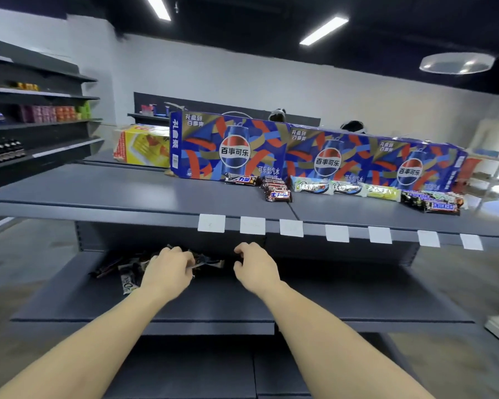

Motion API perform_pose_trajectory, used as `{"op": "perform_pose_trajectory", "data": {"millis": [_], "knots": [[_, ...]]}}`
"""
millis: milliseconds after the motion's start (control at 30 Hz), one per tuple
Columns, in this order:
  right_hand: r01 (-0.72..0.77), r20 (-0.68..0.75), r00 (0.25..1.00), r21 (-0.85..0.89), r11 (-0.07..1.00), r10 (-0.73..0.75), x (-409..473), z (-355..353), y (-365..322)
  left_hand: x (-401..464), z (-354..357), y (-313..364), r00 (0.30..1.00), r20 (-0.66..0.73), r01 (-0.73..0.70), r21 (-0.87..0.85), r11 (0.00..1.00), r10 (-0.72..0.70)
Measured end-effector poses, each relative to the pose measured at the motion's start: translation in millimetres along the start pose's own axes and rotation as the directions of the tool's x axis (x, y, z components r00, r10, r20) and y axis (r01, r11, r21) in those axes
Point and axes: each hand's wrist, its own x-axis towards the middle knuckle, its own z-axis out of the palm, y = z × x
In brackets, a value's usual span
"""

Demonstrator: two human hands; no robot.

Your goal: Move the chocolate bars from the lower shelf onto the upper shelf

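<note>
A loose pile of dark-wrapped chocolate bars point(121, 266) lies at the back left of the lower shelf point(228, 306). My left hand point(167, 272) is curled over the pile's right part, fingers closed around a bar point(206, 262) whose end sticks out to the right. My right hand point(255, 266) hovers just right of it, fingers bent and apart, holding nothing. On the upper shelf point(98, 191) lie dark bars point(275, 190), white-wrapped bars point(329, 187) and another dark heap point(431, 201) at the right.
Three blue cola cartons point(231, 148) stand along the back of the upper shelf, with a yellow box point(143, 146) to their left. White price tags point(252, 225) line the shelf's front edge. Stocked dark shelving point(35, 116) stands at far left.
</note>
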Motion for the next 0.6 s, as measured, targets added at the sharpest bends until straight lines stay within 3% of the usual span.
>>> {"op": "perform_pose_trajectory", "data": {"millis": [600], "knots": [[-0.070, -0.012, 0.997, 0.025, 0.997, 0.070, 13, -9, 38, 28, 24, 27, 0.998, 0.028, -0.059, 0.003, 0.998, 0.059]]}}
